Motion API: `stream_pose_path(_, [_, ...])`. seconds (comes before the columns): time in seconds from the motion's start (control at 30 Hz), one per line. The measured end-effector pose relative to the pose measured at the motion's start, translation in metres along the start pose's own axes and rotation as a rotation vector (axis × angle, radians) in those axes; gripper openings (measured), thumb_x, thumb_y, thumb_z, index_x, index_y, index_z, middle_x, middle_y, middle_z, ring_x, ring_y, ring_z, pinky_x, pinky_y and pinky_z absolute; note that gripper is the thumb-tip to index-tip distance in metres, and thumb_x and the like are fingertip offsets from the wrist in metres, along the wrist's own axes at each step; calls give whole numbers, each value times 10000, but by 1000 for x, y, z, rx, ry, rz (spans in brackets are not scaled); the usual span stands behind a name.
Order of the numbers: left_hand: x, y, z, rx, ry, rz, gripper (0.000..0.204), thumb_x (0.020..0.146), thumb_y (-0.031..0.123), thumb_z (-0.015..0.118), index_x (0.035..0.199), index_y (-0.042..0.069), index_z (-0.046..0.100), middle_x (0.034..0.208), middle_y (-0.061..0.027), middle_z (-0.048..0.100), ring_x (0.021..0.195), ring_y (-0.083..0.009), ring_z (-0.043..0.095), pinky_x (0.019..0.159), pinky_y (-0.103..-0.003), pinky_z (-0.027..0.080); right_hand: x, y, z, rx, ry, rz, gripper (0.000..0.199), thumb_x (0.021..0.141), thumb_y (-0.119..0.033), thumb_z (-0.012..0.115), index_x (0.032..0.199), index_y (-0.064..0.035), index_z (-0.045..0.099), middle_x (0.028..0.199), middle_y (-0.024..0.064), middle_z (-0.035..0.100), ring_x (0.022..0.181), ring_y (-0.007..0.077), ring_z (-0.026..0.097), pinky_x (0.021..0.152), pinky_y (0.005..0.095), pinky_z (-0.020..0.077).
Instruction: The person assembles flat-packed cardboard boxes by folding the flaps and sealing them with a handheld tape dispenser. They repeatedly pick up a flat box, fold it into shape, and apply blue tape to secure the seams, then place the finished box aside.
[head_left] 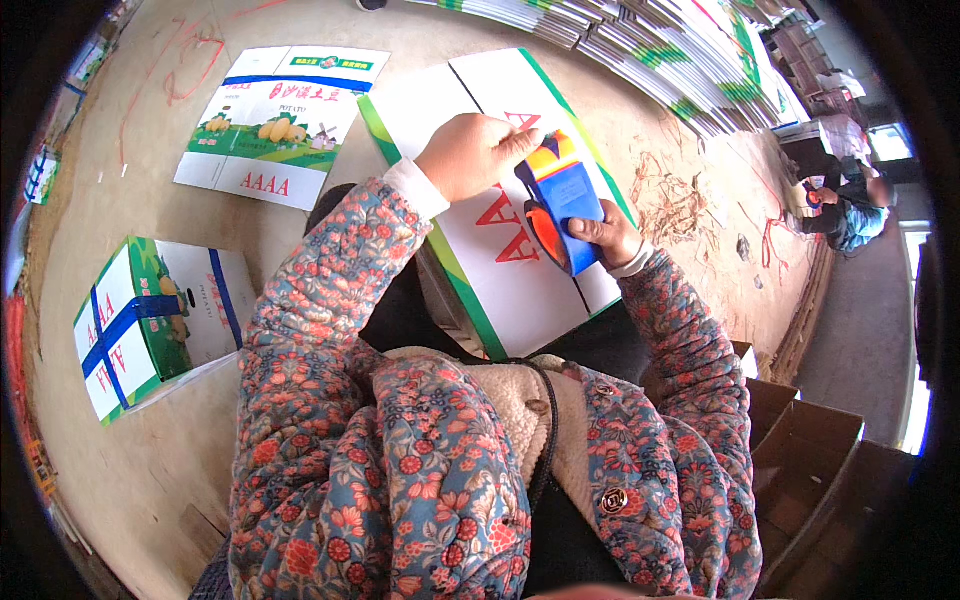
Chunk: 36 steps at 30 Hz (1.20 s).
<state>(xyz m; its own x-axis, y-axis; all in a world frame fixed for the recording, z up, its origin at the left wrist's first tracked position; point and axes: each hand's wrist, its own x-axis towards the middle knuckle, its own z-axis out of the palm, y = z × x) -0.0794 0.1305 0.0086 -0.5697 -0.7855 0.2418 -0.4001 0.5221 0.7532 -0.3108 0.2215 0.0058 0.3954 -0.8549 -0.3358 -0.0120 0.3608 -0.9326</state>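
Observation:
My right hand (608, 238) grips a blue tape dispenser (570, 195) with a yellow and orange end and an orange-red round part on its side. My left hand (478, 155) is closed in a pinch, its fingertips at the dispenser's yellow end. What lies between those fingers is too small to make out. Below both hands lies a white carton (470, 90) with green edges and red letters, its top panels meeting along a dark seam. The dispenser is held above this carton and partly hides it.
A flattened printed carton (270, 150) lies on the floor at the far left. Nearer left stands a box (125, 320) bound with blue tape. Stacked flat cartons (670, 60) rise at the back, scraps (680, 205) to their front. Open brown boxes (810, 460) stand right; another person (850, 215) sits beyond.

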Motion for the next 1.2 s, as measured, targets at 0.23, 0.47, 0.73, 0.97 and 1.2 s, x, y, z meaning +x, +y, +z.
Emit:
stream_pose_path(0.23, [16,-8,4,-1140,-121,-459,353,920,274,579,1121,-16,599,988,-67,644,846,-111,618,756,-221,517,12,-7,0,3,-27,164,639,756,-365,744,1172,54,500,901,141,647,688,235,651,651,336,555])
stream_pose_path(0.47, [36,-48,11,-768,-104,-492,317,874,261,641,1003,-28,657,829,-55,669,720,-94,627,670,-218,513,23,-19,3,91,-47,178,457,802,-349,709,1030,26,582,824,113,645,682,205,645,650,308,548])
stream_pose_path(0.73, [134,-171,-87,277,256,-394,379,847,368,635,978,17,693,883,-135,699,807,-211,665,760,-325,495,83,-46,-3,-50,4,241,554,780,-345,727,1095,56,510,827,161,645,677,239,664,650,338,561])
stream_pose_path(0.97, [169,-265,-90,411,188,-434,414,813,448,628,929,59,709,860,-157,683,824,-280,654,768,-369,482,117,-69,0,-98,47,315,506,788,-384,708,972,69,579,866,175,662,731,225,674,705,310,560])
stream_pose_path(1.2, [172,-310,-34,485,-321,-404,345,826,361,598,919,45,699,917,-162,678,876,-295,646,787,-371,477,121,-76,-3,-64,0,363,557,797,-403,693,1080,56,553,841,143,664,682,195,668,656,288,565])
